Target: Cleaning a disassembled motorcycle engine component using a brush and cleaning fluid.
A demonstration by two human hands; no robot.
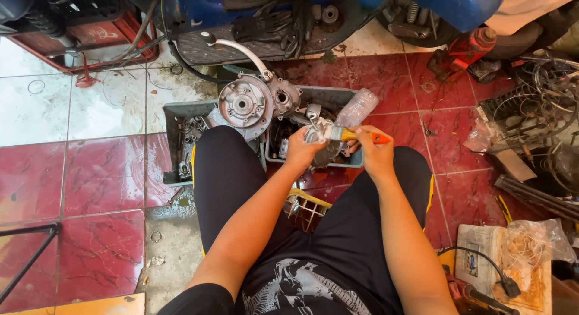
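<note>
Crosswise, brush (347,134) bristles pointing left

Glossy red marble-patterned floor tiles (102,176) fill a cluttered workshop, with wet white tiles (36,104) at ten o'clock, a red crate (102,34) at eleven, and tangled wires (543,92) at two o'clock in daylight.

We see a floor (102,176) of shiny red tiles, with white tiles at the far left. On it sits a grey tray (175,140) full of metal parts. A red crate (96,40) stands far back on the left. Tangled wires (543,98) lie on the right.
</note>
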